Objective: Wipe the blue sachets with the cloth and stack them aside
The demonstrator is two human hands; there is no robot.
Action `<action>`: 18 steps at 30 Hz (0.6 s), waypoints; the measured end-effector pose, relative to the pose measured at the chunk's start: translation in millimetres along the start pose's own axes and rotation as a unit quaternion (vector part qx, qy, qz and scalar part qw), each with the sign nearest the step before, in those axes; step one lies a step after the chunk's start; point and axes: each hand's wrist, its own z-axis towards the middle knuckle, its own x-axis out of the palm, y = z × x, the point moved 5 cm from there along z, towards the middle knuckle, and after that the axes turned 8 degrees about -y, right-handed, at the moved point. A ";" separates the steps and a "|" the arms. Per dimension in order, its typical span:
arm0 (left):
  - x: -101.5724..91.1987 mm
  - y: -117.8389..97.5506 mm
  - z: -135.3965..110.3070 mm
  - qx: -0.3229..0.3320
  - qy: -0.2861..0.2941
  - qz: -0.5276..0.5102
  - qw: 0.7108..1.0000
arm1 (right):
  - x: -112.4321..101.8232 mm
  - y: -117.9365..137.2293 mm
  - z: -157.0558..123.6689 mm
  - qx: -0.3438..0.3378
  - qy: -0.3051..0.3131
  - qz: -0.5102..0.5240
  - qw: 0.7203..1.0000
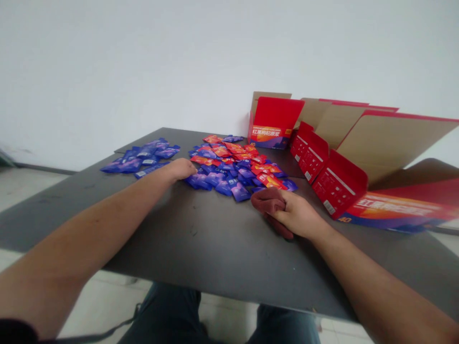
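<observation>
My right hand (299, 212) is closed around a folded brown cloth (268, 204), in front of the right edge of a heap of mixed sachets. The heap has red-orange sachets (268, 180) lying over and among purple-blue sachets (224, 185). At the heap's left edge is my left hand (181, 169), its fingers curled in and partly hidden against the purple sachets. Whether a sachet is in them does not show. A separate pile of purple sachets (147, 154) lies just left of that hand.
Several open red cartons stand along the right side of the dark table (215, 243). One carton (271, 129) is at the back, and another (394, 210) is near my right forearm with its flaps raised. A white wall (161, 62) rises behind the table.
</observation>
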 end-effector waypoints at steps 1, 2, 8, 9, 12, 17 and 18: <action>-0.3 3.7 -2.9 -0.012 0.003 -0.012 1.000 | 1.3 -0.9 -0.3 0.001 0.014 -0.002 1.000; -0.8 7.9 -6.3 -0.024 0.006 -0.023 0.999 | 2.5 -2.3 -0.6 0.005 0.027 -0.005 1.000; -16.3 31.2 -34.3 -0.067 0.019 -0.057 0.996 | 4.0 -6.6 -0.7 0.003 0.032 -0.030 0.999; -22.0 33.3 -39.7 -0.069 0.019 -0.056 0.996 | 3.7 -6.9 -0.7 0.009 0.031 -0.038 0.999; -45.4 32.3 -56.6 -0.063 -0.001 -0.043 0.997 | 3.9 -4.1 -1.4 0.009 0.040 -0.035 0.999; -77.0 -7.4 -81.9 -0.005 -0.065 -0.051 0.997 | 4.8 4.3 -0.9 -0.003 0.029 0.020 0.999; -75.6 -21.7 -85.6 0.016 -0.067 -0.068 0.995 | 3.6 6.3 0.7 -0.003 0.018 0.029 0.999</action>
